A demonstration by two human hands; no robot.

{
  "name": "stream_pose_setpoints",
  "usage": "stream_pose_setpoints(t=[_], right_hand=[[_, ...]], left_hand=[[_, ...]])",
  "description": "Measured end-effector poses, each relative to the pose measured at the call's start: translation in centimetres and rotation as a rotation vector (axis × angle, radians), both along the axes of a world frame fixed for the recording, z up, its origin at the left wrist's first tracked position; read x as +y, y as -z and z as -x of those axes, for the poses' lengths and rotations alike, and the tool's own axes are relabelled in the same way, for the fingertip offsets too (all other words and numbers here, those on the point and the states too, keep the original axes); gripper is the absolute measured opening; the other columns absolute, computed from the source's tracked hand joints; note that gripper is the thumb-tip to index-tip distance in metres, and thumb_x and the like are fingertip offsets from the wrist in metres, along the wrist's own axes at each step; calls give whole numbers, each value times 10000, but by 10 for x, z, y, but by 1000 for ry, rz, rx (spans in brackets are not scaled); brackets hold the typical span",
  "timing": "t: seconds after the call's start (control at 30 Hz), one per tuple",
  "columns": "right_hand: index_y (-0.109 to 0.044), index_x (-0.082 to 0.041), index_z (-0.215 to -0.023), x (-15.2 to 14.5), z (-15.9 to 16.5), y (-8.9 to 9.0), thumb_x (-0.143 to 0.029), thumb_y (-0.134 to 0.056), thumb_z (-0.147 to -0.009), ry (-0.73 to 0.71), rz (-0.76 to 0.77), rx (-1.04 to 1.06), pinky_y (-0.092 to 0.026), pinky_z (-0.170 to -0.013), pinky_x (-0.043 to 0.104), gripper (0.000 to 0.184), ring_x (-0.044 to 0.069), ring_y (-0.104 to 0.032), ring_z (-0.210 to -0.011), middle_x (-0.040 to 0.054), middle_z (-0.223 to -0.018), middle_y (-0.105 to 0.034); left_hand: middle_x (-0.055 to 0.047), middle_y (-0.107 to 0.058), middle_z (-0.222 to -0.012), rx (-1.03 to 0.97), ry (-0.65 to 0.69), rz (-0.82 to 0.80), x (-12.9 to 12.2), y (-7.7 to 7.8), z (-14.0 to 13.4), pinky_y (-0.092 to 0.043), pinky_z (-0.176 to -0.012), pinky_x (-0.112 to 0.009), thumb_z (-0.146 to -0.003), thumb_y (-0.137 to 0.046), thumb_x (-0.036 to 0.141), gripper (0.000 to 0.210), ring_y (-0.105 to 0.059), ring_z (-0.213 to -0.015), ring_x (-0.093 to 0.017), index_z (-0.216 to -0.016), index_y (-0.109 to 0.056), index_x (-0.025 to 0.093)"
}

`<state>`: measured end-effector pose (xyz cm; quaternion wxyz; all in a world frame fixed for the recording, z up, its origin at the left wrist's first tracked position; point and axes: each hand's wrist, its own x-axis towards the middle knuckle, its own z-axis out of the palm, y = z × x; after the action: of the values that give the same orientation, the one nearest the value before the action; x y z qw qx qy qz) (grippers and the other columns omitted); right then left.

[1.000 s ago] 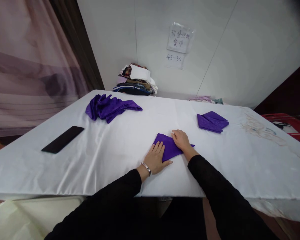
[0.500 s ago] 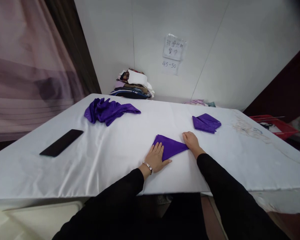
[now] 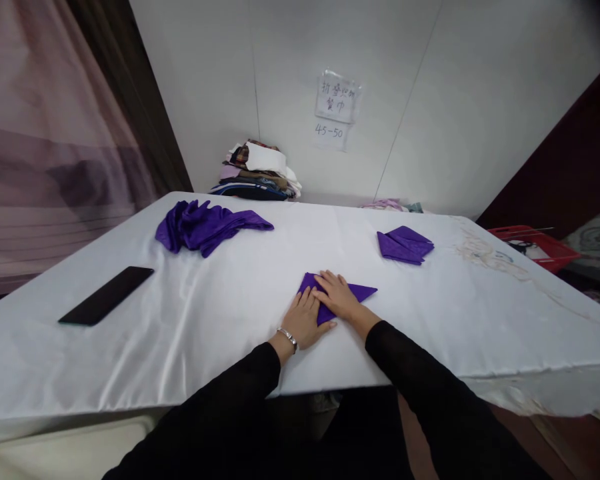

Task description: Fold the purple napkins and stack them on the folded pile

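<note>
A purple cloth napkin (image 3: pixel 361 291), folded into a pointed shape, lies flat on the white tablecloth in front of me, its tip to the right. My left hand (image 3: pixel 304 320) rests on its left part with the fingers outstretched. Across the napkin's middle lies my right hand (image 3: pixel 338 295), flat, its fingertips close to those of the left. Both palms hide much of the cloth. Farther back on the right is another folded purple napkin (image 3: pixel 406 245). A crumpled heap of purple cloth (image 3: pixel 200 227) sits at the back left.
A black flat phone-like slab (image 3: pixel 107 295) lies on the left of the white-covered table (image 3: pixel 240 287). Behind the table, a stack of folded clothes (image 3: pixel 260 173) stands against the wall. A red basket (image 3: pixel 555 252) is past the right edge. Handwritten paper (image 3: pixel 336 99) hangs on the wall.
My right hand has moved left from the napkin's right tip onto its middle, beside my left hand. The left hand stays on the napkin. The view has shifted slightly.
</note>
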<state>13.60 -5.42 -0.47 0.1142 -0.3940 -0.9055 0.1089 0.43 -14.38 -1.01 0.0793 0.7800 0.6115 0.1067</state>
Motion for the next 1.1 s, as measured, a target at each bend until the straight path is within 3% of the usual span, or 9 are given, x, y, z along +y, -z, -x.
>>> stream_pose_setpoints(t=[0.3, 0.47, 0.53, 0.6, 0.7, 0.77, 0.93, 1.1], right_hand=[[-361, -189, -1404, 54, -90, 7, -433, -271, -966, 395, -4, -149, -176, -1075, 552, 509, 284, -230, -1383, 132, -1496, -298], [-366, -134, -1398, 52, -91, -6, -407, -297, -962, 527, -49, -121, -162, -1078, 563, 519, 298, -219, -1387, 168, -1481, -312], [-361, -153, -1404, 37, -71, -13, -403, -312, -957, 420, -121, -53, -142, -1093, 550, 514, 284, -195, -1397, 154, -1490, -299], [-348, -180, -1415, 14, -44, -19, -424, -329, -949, 178, -128, 8, -136, -1108, 529, 527, 263, -181, -1403, 129, -1500, -285], [-291, -190, -1444, -16, -9, -21, -483, -318, -942, -176, 13, 42, -125, -1132, 469, 582, 232, -160, -1410, 92, -1519, -246], [-262, -185, -1455, -24, 4, -18, -515, -296, -941, -285, 107, 33, -103, -1139, 453, 613, 226, -145, -1413, 83, -1526, -225], [-216, -112, -1464, -9, 4, -9, -553, -268, -932, -249, 171, -7, -87, -1143, 450, 693, 237, -147, -1412, 128, -1526, -201], [-263, -144, -1455, -4, 2, -5, -555, -263, -932, -234, 114, -45, -98, -1138, 457, 665, 242, -155, -1410, 115, -1516, -237]], left_hand=[[-166, -246, -1510, 4, -8, 38, -2, -3, -1, -138, -1151, -437, -845, -276, 683, 850, -154, -1408, -291, -1413, -326, 52], [-161, -265, -1506, -15, 1, -1, 0, 2, 0, -144, -1149, -437, -836, -271, 699, 852, -168, -1405, -289, -1416, -332, 79], [-161, -281, -1500, -18, 2, -18, 0, 5, 0, -144, -1150, -440, -828, -278, 708, 860, -175, -1403, -293, -1418, -331, 85], [-170, -293, -1493, -17, 3, -19, 0, 7, 0, -138, -1152, -440, -826, -293, 704, 864, -178, -1402, -296, -1420, -325, 76], [-171, -250, -1510, -26, 12, -38, -1, 6, 0, -136, -1151, -438, -835, -362, 653, 835, -159, -1406, -298, -1440, -278, 85], [-151, -202, -1528, -34, 22, -64, -2, 4, 0, -132, -1151, -445, -833, -426, 602, 808, -126, -1412, -299, -1455, -246, 119], [-146, -164, -1537, -63, 15, -12, -2, 0, 0, -161, -1143, -461, -810, -419, 658, 864, -105, -1416, -294, -1461, -224, 125], [-161, -293, -1493, -9, 24, -14, -18, 2, 8, -160, -1151, -444, -823, -354, 681, 854, -163, -1407, -279, -1429, -302, 82]])
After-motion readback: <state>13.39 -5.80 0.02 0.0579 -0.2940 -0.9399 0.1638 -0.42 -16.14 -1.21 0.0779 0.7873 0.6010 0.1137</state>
